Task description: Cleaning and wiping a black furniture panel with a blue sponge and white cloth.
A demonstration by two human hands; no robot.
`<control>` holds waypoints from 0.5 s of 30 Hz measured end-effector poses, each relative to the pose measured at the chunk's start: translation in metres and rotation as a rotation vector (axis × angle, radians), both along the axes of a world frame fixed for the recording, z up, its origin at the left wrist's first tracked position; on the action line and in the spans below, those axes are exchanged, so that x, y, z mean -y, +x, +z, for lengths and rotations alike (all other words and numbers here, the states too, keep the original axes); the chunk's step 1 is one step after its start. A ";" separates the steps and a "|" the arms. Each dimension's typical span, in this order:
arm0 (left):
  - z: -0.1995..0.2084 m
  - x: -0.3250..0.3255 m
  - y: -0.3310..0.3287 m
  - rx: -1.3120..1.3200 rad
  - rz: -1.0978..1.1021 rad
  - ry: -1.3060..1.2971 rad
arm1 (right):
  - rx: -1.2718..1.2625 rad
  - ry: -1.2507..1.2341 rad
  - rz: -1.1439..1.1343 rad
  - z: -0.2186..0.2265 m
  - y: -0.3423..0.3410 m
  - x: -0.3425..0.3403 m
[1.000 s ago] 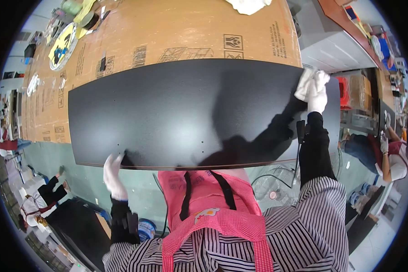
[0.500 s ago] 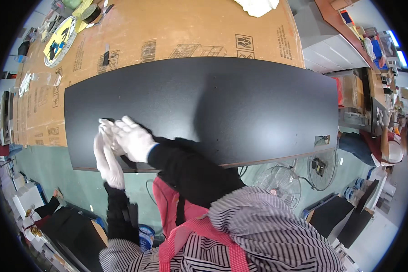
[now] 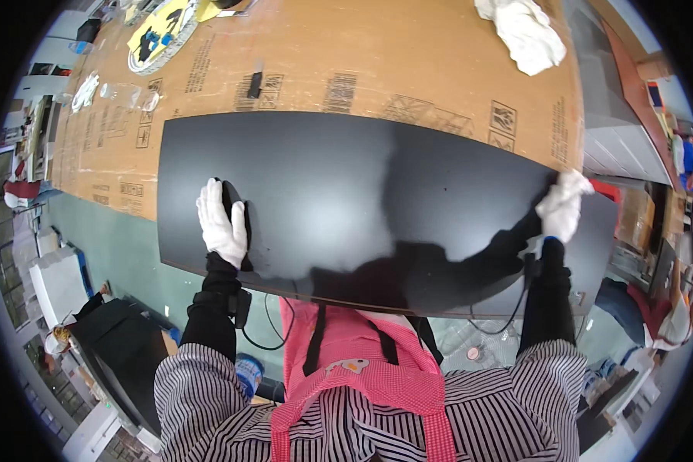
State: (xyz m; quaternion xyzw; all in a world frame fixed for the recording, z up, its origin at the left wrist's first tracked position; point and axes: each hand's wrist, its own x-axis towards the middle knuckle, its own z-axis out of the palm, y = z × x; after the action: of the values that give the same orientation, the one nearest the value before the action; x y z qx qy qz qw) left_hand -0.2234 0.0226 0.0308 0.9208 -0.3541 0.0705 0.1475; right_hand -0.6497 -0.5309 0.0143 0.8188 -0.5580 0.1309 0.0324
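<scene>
A large black panel (image 3: 377, 208) lay flat on a brown cardboard sheet (image 3: 346, 69) that covered the workbench, its long axis running left to right across the person's front, the short sides pointing away from and toward the body. Its near long edge overhung the cardboard and sat just above the pink apron (image 3: 362, 362); the right end reached past the cardboard's right edge. The two hands were well apart, one toward each end. The left hand (image 3: 222, 223), in a white glove, rested palm down and flat on the panel's surface near the left end, fingers together and pointing away from the body, gripping nothing. The right hand (image 3: 560, 209), also gloved in white, was at the far right part of the panel and closed on a white cloth (image 3: 576, 183) pressed against the surface. Another crumpled white rag (image 3: 527, 31) lay on the cardboard beyond the panel, well apart from both hands, and a yellow round object (image 3: 162, 31) sat at the far left corner.
</scene>
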 end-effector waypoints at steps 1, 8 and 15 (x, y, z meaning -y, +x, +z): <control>-0.001 0.002 0.000 -0.023 0.007 -0.008 | -0.033 -0.256 0.411 0.003 0.041 -0.027; 0.006 0.015 -0.002 -0.040 0.009 -0.082 | -0.091 -0.199 0.889 0.059 0.381 -0.275; -0.004 0.006 -0.001 -0.092 0.018 -0.075 | 0.623 0.356 1.216 0.048 0.394 -0.325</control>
State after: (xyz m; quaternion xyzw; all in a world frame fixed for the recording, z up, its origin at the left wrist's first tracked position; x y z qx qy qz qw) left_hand -0.2245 0.0162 0.0266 0.9201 -0.3357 0.0426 0.1972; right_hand -0.2554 -0.2056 0.0627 0.9027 0.0021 0.2609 -0.3420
